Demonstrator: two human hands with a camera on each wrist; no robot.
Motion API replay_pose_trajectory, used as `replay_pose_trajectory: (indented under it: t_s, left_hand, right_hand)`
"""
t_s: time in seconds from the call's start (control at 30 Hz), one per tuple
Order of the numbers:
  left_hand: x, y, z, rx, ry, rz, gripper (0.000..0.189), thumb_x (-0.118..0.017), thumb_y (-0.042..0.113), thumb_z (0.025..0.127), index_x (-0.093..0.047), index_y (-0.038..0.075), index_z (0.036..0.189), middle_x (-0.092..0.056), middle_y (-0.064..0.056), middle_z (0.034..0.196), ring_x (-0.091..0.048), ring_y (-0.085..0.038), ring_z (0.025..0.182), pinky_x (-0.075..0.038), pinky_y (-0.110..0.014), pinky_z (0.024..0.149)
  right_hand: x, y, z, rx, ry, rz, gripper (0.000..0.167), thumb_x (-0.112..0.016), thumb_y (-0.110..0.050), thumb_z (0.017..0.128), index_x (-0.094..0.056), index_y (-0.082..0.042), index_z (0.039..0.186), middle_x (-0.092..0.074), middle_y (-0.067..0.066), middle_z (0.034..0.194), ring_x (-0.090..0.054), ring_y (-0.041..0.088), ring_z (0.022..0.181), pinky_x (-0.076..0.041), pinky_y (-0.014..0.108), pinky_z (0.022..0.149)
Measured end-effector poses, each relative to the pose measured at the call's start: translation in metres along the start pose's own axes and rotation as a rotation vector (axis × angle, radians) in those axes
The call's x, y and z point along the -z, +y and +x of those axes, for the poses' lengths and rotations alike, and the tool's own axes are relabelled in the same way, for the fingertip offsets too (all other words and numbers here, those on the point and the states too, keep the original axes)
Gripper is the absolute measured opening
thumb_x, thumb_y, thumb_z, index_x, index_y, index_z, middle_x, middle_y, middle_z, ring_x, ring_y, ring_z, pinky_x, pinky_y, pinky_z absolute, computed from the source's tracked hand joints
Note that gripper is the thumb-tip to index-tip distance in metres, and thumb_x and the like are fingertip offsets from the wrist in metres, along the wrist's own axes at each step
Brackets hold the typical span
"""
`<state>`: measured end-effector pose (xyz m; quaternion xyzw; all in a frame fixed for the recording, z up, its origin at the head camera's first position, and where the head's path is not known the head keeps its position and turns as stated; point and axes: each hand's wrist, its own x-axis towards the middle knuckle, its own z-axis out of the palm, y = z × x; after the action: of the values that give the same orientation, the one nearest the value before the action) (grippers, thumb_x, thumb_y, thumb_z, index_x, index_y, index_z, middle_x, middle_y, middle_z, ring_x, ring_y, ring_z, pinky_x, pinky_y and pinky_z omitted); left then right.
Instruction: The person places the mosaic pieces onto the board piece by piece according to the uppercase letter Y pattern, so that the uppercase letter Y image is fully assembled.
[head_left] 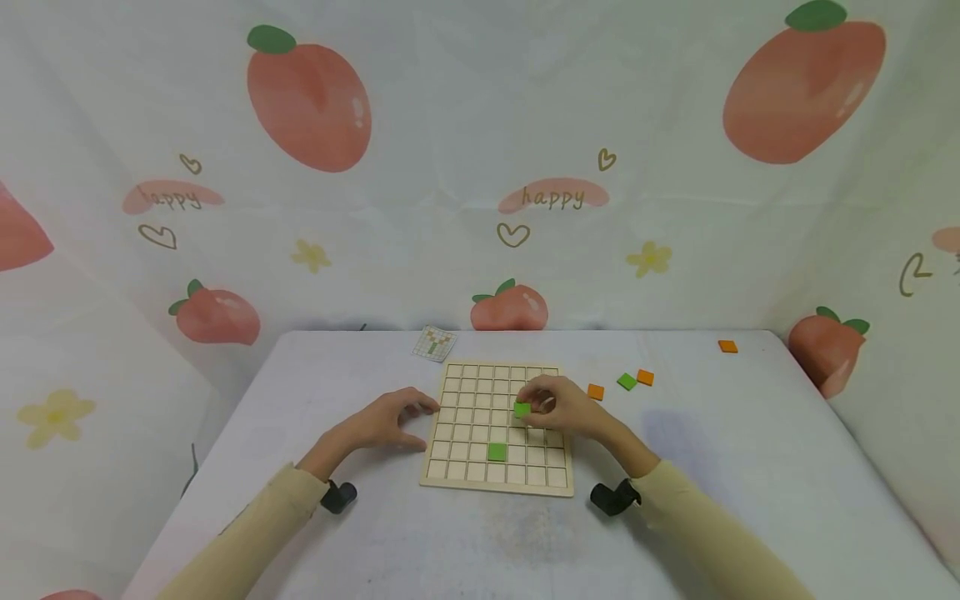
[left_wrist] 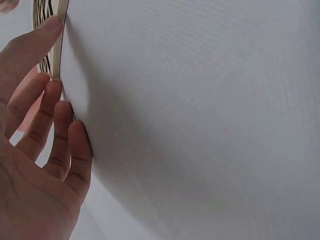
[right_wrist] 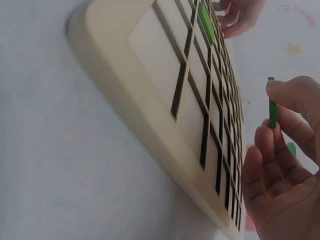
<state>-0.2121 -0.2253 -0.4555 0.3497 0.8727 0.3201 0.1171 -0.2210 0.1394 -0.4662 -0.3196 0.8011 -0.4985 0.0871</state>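
A wooden grid board (head_left: 459, 482) lies flat on the table, with one green tile (head_left: 497, 452) set in a cell near its front. Over the right half of the board, my right hand (head_left: 564, 407) pinches a second green tile (head_left: 522, 409); the right wrist view shows this tile (right_wrist: 272, 105) edge-on between thumb and fingertips, raised off the grid. My left hand (head_left: 386, 419) is at the board's left side. In the left wrist view its thumb (left_wrist: 30, 47) and fingertips rest along the board's edge (left_wrist: 59, 50), fingers loosely bent.
Right of the board lie an orange tile (head_left: 596, 392), a green tile (head_left: 627, 382) and another orange tile (head_left: 645, 377). One more orange tile (head_left: 727, 346) is near the far right corner. Behind the board sits a small pattern card (head_left: 433, 343). A fruit-print curtain (head_left: 420, 208) hangs behind the table.
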Motion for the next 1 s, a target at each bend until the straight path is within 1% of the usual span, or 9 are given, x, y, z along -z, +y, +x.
replay_pose_trajectory:
  t_s: [0.2,0.37,0.5,0.57,0.73,0.83,1.0]
  left_hand:
    - [0.0,0.0,0.001,0.011,-0.002,-0.004,0.058,-0.089,0.017,0.08,-0.062,0.004,0.129,-0.063,-0.006,0.124,-0.058,-0.026,0.109,-0.048,-0.043,0.095]
    - [-0.001,-0.001,0.002,0.013,-0.01,0.005,0.058,-0.089,0.017,0.08,-0.062,0.004,0.13,-0.063,-0.005,0.125,-0.058,-0.025,0.109,-0.048,-0.042,0.094]
    - [0.0,0.0,0.001,0.011,-0.012,0.003,0.058,-0.089,0.018,0.081,-0.062,0.004,0.13,-0.063,-0.006,0.125,-0.059,-0.025,0.109,-0.048,-0.042,0.094]
    - [0.001,0.0,0.001,0.009,-0.011,0.003,0.058,-0.089,0.019,0.081,-0.062,0.004,0.13,-0.063,-0.006,0.124,-0.059,-0.026,0.108,-0.049,-0.042,0.093]
    - [0.0,-0.001,0.001,0.003,-0.009,0.002,0.058,-0.089,0.018,0.081,-0.062,0.004,0.13,-0.063,-0.006,0.124,-0.059,-0.025,0.107,-0.05,-0.041,0.091]
    - [0.0,-0.001,0.001,0.008,-0.009,0.002,0.058,-0.089,0.018,0.081,-0.062,0.004,0.13,-0.063,-0.006,0.125,-0.059,-0.025,0.108,-0.05,-0.041,0.09]
    - [-0.001,-0.001,0.0,0.034,-0.012,-0.002,0.059,-0.088,0.017,0.081,-0.061,0.005,0.132,-0.062,-0.005,0.126,-0.058,-0.025,0.11,-0.049,-0.042,0.093]
  right_hand:
    - [-0.01,-0.005,0.006,0.005,-0.016,0.005,0.022,-0.082,-0.008,0.087,-0.071,-0.005,0.105,-0.063,0.001,0.089,-0.06,0.017,0.081,-0.053,0.03,0.073]
    - [-0.02,-0.006,0.008,-0.001,-0.048,0.0,0.021,-0.083,-0.007,0.085,-0.071,-0.005,0.103,-0.064,0.001,0.088,-0.06,0.014,0.079,-0.053,0.029,0.073]
    - [-0.028,-0.008,0.009,0.001,-0.061,-0.044,0.023,-0.084,-0.011,0.084,-0.072,-0.006,0.102,-0.066,0.001,0.088,-0.06,0.012,0.079,-0.052,0.028,0.071]
    - [-0.031,-0.008,0.009,0.018,-0.066,-0.073,0.023,-0.084,-0.013,0.085,-0.072,-0.006,0.103,-0.066,0.001,0.089,-0.059,0.013,0.079,-0.052,0.028,0.07]
    - [-0.035,-0.012,0.009,0.038,-0.067,-0.114,0.021,-0.083,-0.012,0.086,-0.072,-0.005,0.103,-0.065,0.001,0.091,-0.059,0.014,0.08,-0.052,0.028,0.071]
    - [-0.037,-0.015,0.009,0.033,-0.063,-0.124,0.02,-0.083,-0.011,0.086,-0.072,-0.005,0.102,-0.065,0.001,0.092,-0.059,0.014,0.08,-0.052,0.028,0.071]
    - [-0.038,-0.019,0.01,0.015,-0.066,-0.142,0.019,-0.083,-0.01,0.085,-0.072,-0.005,0.1,-0.065,-0.001,0.091,-0.059,0.014,0.08,-0.052,0.027,0.072]
